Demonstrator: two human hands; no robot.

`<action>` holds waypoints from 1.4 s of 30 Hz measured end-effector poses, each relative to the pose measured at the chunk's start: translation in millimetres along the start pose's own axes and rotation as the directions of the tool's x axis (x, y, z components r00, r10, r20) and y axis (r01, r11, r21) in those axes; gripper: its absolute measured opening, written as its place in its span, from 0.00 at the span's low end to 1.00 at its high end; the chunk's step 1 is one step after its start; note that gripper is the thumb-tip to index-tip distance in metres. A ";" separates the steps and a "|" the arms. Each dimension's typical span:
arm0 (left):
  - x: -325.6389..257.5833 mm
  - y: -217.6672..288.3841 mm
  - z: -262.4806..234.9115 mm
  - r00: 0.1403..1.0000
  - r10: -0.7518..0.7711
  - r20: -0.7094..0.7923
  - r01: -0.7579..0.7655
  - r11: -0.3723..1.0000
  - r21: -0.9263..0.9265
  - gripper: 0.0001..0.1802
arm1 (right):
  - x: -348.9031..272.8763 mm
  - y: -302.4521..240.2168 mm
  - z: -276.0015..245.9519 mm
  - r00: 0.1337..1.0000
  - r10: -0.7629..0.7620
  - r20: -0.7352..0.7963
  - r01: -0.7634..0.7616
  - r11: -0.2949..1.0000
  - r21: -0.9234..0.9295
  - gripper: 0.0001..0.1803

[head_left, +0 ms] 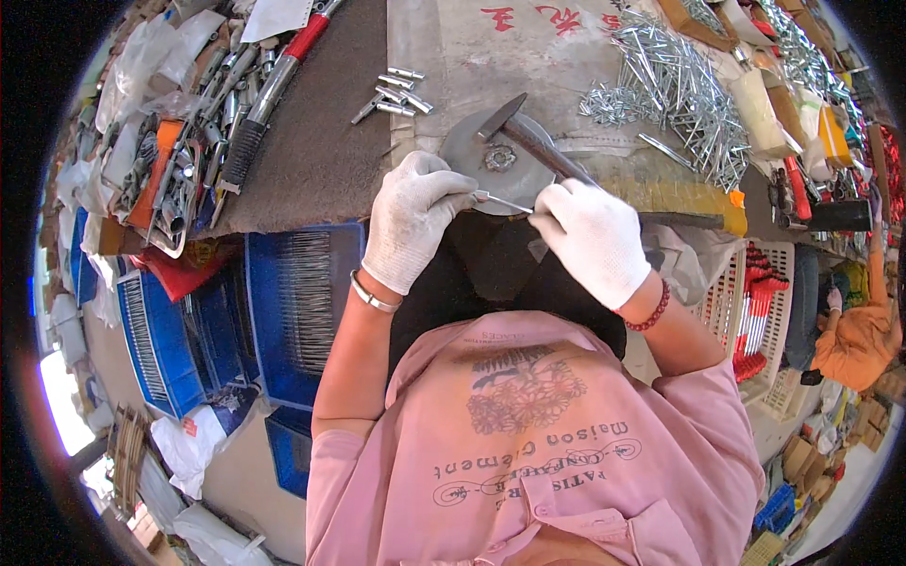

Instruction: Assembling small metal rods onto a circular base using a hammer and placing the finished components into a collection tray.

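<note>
White knit gloves cover both hands, which meet at the bench's near edge. My left hand pinches one end of a thin metal rod. The fingers of my right hand are closed at the rod's other end, so its tips are partly hidden. Just beyond the rod lies a round grey metal disc with a rough centre. A hammer rests across it, its handle running toward my right hand. Several short metal sleeves lie on the bench farther left.
Loose shiny metal pins are heaped at the right of the bench. Tools, including a red-and-black handled bar, crowd the left side. Blue bins with metal rods stand below left; a white crate stands right. Another person is far right.
</note>
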State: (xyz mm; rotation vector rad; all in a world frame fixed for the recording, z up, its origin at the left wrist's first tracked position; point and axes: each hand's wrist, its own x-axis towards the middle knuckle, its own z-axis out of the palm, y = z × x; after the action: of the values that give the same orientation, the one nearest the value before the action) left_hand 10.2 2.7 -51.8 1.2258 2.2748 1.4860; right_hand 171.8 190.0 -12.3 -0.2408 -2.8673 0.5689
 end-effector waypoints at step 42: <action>-469.9 -284.2 -189.4 0.021 -0.745 -0.667 0.954 -0.184 0.236 0.15 | 14.1 -7.3 36.8 0.959 0.263 0.106 -0.252 0.619 0.743 0.19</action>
State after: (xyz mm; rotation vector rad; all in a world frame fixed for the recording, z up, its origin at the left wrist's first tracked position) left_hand 61.3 -506.9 -325.9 -0.9018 2.7281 0.1332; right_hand 148.7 173.0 -40.3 -0.5041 -2.3065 1.7338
